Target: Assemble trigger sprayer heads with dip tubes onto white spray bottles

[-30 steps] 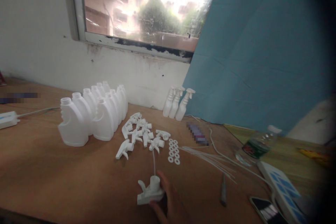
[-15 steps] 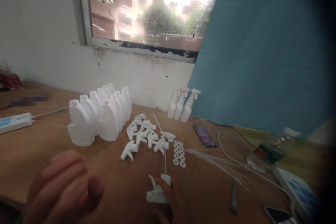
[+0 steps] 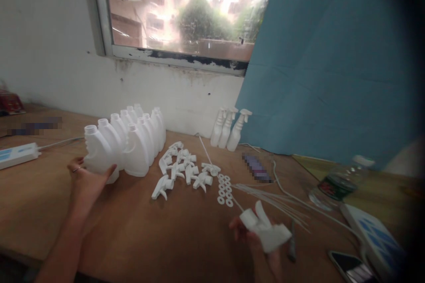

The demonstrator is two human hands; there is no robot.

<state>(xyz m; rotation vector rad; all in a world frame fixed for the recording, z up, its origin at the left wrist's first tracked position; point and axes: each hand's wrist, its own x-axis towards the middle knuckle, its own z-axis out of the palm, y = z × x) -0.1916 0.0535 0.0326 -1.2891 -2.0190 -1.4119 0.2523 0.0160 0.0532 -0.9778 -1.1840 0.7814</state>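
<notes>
My left hand [image 3: 88, 179] is wrapped round the lower part of the nearest white plastic bottle [image 3: 96, 150], which has an open neck and stands at the front of two rows of like bottles [image 3: 136, 152]. At the lower right, my right hand [image 3: 252, 236] grips a white trigger sprayer head [image 3: 267, 230] with a thin tube pointing up and left. Several loose trigger sprayer heads [image 3: 177, 169] lie between the bottles and two columns of small white washers [image 3: 225, 190]. One sprayer head [image 3: 211, 168] there has a tube fitted.
Three finished spray bottles [image 3: 235, 130] stand by the wall. Thin plastic tubes [image 3: 270, 203] lie right of the washers. Farther right are a clear drink bottle [image 3: 335, 188], a white power strip [image 3: 372, 234] with its cable, a dark pen-like object [image 3: 292, 247] and a phone [image 3: 348, 265].
My left hand has reached forward from the near left and taken hold of the front bottle. My right hand has moved right with the sprayer head and turned it.
</notes>
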